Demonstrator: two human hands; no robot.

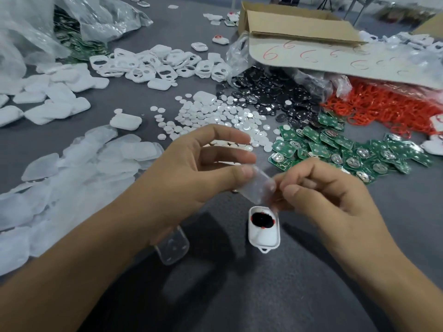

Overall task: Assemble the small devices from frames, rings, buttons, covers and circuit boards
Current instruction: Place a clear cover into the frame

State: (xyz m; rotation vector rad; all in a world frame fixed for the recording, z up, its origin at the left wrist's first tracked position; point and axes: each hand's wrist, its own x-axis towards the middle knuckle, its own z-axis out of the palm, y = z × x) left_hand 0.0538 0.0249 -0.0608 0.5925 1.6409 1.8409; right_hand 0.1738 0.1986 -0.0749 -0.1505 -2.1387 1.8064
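The fingers (244,172) of the left hand (191,171) and those of the right hand (330,200) were closed in a pinch on opposite ends of one translucent rounded-rectangular plastic cover (257,188). It was held in the air between the two thumbs. The left hand's upper fingers were spread loose above it.

The cover was blurred, so which face was up could not be told. It hung tilted, its long axis seeming to run obliquely from the left thumb down toward the right fingers.

Just below the fingers lay a white plastic frame (263,238) with its open side up, a black round button (261,219) rimmed in red seated at its far end. The frame's long axis ran away from the person, its small loop pointing back at them.

To do this step well, I judged, the cover wanted turning until its long axis matched the frame's. It should then be lowered level and pressed evenly round the rim, so the button was not knocked askew.

A second clear plastic cover (172,250) rested on the grey bench (239,295) under the left wrist. Well beyond the fingers lay a heap of green circuit boards (347,152) and a scatter of small white discs (215,116)
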